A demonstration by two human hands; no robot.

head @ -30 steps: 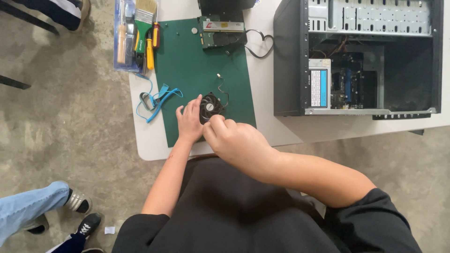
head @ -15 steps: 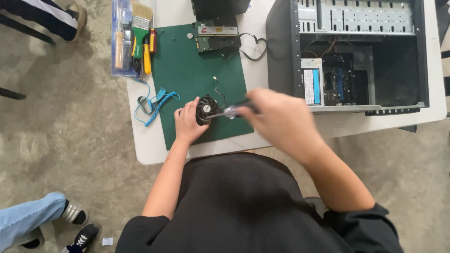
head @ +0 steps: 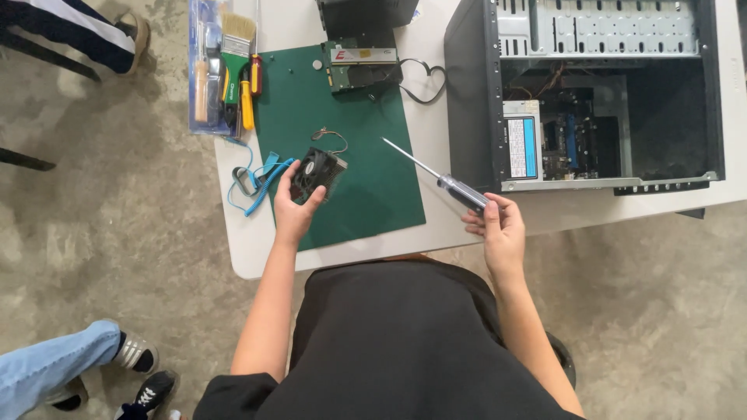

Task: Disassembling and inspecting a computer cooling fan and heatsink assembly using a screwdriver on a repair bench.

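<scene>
1. A white surface (head: 241,257) is seen under both hands, and it carries everything else.
2. An open black computer case (head: 591,93) is laid on its side just beyond the right hand (head: 498,229), its inside showing boards and a drive.
3. A green mat (head: 373,155) is spread beneath and beyond the left hand (head: 296,206).
4. A screwdriver (head: 440,177) is pinched in the grip of the right hand, fingers closed round its dark handle at the surface's near edge; the thin shaft is pointed up and away towards the left hand, its tip over the mat.
5. A small black cooling fan (head: 317,171) is held in the left grip, fingers curled round its near edge, lifted slightly over the mat; thin wires trail from its far side.
6. A blue coiled strap (head: 257,179) is laid just left of the left hand.
7. A pack of brushes and tools (head: 222,70) is set well beyond the left hand.
</scene>
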